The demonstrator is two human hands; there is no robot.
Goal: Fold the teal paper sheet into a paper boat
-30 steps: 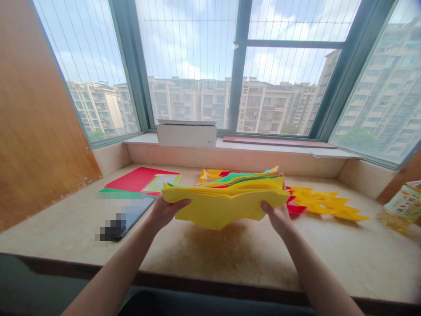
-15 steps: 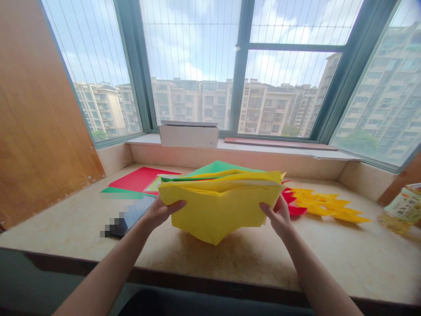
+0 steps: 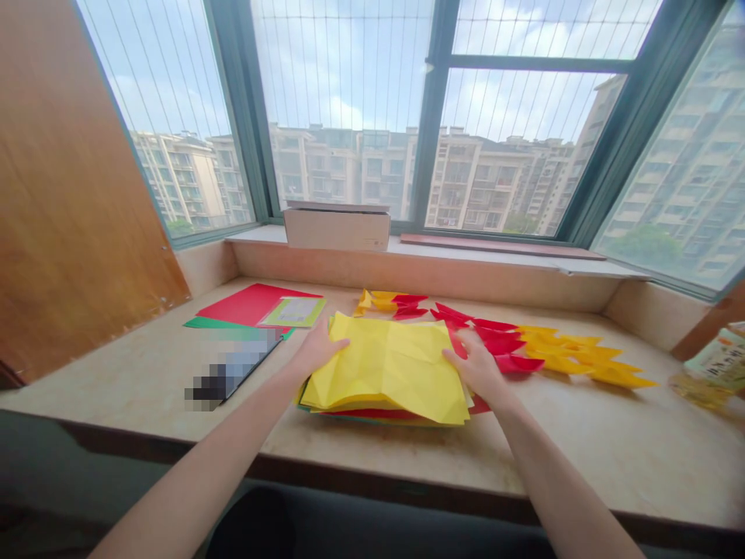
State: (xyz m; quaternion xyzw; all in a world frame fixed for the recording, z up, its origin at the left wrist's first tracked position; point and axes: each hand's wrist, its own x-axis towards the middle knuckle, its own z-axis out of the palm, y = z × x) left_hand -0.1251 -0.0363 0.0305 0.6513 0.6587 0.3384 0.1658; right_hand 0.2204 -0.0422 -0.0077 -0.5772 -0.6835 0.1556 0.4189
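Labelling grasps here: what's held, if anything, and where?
Paper stack: left hand at its left edge, right hand at its right, thumbs over the top. Firm grip or light contact can't be told.

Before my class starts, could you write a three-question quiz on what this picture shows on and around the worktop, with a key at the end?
1. What colour is uppermost on the paper stack between the left hand and the right hand?

2. True or false: the white box stands on the window ledge.

3. Which of these is nearest the right hand?
a) the labelled container
b) the red folded pieces
c) the white box

Key: 1. Yellow. 2. True. 3. b.
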